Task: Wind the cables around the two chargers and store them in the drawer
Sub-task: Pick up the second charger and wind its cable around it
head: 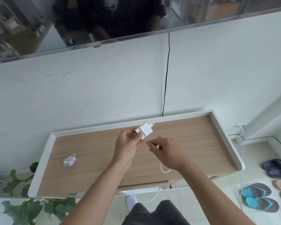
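Now, arms: both forearms reach forward over the cabinet top, hands raised above the wood, close together.
Cabinet top (94,153): light wood with a raised white rim, set against a white wall.
Room: dark screen (71,21) on the wall above; a black wire (166,78) hangs down behind the cabinet; leafy plant (23,207) at lower left; sandals (258,198) on the tiled floor at right.
Left hand (128,146): fingers closed around the white charger (144,131), prongs pointing away.
Right hand (165,151): fingertips pinched on the white cable (165,169), which loops under the wrist and trails off the front edge.
Wound charger (69,161): lies on the wood at left, well apart from the hands.
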Demonstrator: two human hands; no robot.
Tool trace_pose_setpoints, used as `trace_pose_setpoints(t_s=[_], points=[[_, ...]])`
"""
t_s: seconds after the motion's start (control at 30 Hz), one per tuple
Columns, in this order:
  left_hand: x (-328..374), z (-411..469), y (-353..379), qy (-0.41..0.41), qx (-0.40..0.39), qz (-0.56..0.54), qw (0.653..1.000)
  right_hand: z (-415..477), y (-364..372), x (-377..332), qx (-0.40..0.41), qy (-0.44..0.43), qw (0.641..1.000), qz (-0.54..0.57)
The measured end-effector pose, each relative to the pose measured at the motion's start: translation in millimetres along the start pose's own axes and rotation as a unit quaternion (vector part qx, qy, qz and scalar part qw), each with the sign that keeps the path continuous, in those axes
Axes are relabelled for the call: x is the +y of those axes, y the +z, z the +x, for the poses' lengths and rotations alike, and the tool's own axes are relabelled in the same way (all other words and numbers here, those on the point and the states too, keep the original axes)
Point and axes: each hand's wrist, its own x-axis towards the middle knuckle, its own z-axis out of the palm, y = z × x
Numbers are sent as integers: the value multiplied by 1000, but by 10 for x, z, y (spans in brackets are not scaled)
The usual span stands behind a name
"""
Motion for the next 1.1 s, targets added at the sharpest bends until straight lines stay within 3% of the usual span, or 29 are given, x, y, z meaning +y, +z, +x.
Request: trace_pose_setpoints(t_s=[0.13, 0.23, 0.37, 0.67, 0.9, 1.1], points=[[-90, 41, -13, 66, 43, 167, 983, -40, -17, -86, -44, -10, 998, -54], [-82, -11, -20, 119, 28, 260, 958, -21, -139, -164, -45, -11, 998, -45], [-85, -64, -61, 134, -6, 272, 953, 72, -392, -217, 9, -16, 1000, -20], [-75, -217, -60, 155, -93, 271, 945, 200, -734, -152, 16, -16, 1000, -17], [-34, -257, -73, 91, -152, 201, 963, 243, -790, -12, -15, 21, 995, 97], [55, -268, 46, 10, -169, -15, 985, 217, -585, 140, -42, 77, 982, 166]])
